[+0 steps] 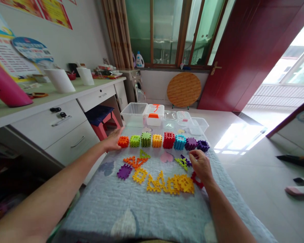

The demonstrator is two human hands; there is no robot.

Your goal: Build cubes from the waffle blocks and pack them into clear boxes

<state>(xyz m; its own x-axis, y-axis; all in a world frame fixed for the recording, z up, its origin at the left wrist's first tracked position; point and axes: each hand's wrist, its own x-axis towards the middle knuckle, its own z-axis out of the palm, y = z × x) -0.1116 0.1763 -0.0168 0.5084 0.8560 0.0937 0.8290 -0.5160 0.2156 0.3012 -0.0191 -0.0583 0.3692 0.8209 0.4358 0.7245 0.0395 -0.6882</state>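
- The left hand [113, 140] reaches out over the left edge of the quilt-covered table [131, 209]. Its fingers are stretched flat and close together, and the fingertips rest against the left side of the orange cube [123, 141].
- The orange cube is the left end of a row of eight toothed plastic cubes. After it come a light green cube [135, 140], a darker green cube [146, 139], a yellow cube [157, 140], a red cube [169, 140], a cyan cube [179, 142] and two purple cubes [197, 144]. Each stands just beside the next.
- The right hand [201, 166] lies lower on the quilt, back upward and fingers curled. Its fingertips are at the small green and purple flat pieces [183, 163]. I cannot tell whether they pinch a piece or only touch it.
- A red flat piece [196, 181] shows partly from under the right wrist.
- Loose flat pieces lie in front of the row: orange triangles [135, 161], a green triangle [144, 154], a purple square [124, 171], a yellow square [140, 175], yellow triangles [155, 184] and a yellow pile [182, 184] near the right hand.
- Behind the row stand a clear bin [134, 113], a white box with an orange handle [154, 115] and several small clear tubs [199, 125].
- A white desk with drawers [66, 118] runs along the left wall, with a pink stool [103, 126] tucked under it.
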